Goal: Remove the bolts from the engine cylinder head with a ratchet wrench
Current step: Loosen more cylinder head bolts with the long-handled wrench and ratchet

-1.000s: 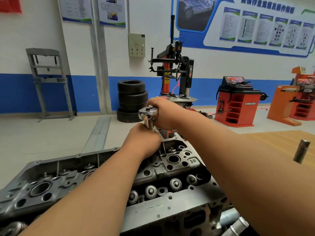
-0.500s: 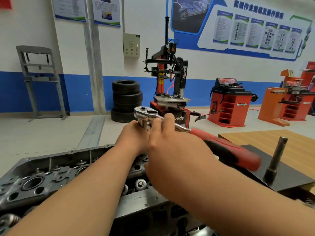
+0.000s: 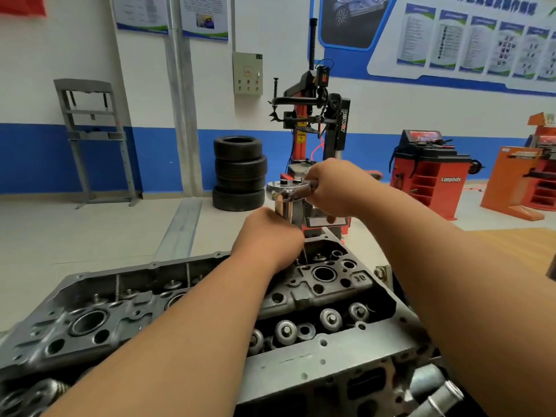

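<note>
**Both arms stretching out, both hands gripping**

Left hand [image 3: 267, 239] is reaching forward, knuckles up, curling round the bottom of the socket [image 3: 284, 209]. Right hand [image 3: 334, 188] is sitting higher, just behind it, fisting the ratchet wrench [image 3: 285, 188] handle. Both forearms are showing bare.

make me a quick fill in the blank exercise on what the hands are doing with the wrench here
1. The right hand grips the ratchet wrench by its ____.
2. The left hand holds the shiny socket directly ____ the wrench's head.
3. Both hands work at the far end of the grey cylinder head; beyond it, a stack of black ____ stands on the floor.

Missing words: handle; below; tyres
</note>
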Available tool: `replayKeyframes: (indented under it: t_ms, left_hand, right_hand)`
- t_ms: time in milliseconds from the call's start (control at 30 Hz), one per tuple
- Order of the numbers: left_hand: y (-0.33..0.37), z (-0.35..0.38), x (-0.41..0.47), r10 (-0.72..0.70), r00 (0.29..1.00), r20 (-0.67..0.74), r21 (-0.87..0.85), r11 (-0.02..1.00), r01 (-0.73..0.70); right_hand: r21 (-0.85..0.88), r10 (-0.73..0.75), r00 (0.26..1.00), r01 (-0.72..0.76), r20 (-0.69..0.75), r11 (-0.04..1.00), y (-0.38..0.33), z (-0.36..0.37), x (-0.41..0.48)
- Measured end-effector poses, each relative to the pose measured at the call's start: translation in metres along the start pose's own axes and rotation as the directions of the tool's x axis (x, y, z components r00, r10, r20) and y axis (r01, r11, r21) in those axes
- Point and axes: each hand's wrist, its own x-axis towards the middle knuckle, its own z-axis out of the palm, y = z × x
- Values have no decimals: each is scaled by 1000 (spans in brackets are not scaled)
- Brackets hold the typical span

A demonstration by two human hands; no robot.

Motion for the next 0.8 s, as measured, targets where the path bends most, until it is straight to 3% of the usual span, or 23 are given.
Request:
replayKeyframes:
  t_ms: [233,433,600,800]
  left_hand:
    - [-6,-7,3,9,993,121,-12,1000,-8]
    - [-2,-2,7,17,992,122,49,999,-23]
    - [-2,3,6,-10,999,39,56,998,8]
    - [-1,8,8,69,997,39,189,979,-75]
  right_hand:
    - [264,-78,976,22,204,964,-35,5,24]
    - [-128,18,997,-7,80,992,-16,5,15]
    - [-193,160,984,-172,-73,966,-2,-1,-40]
    - [-261,105,979,-148,-172,954,-20,-9,-128]
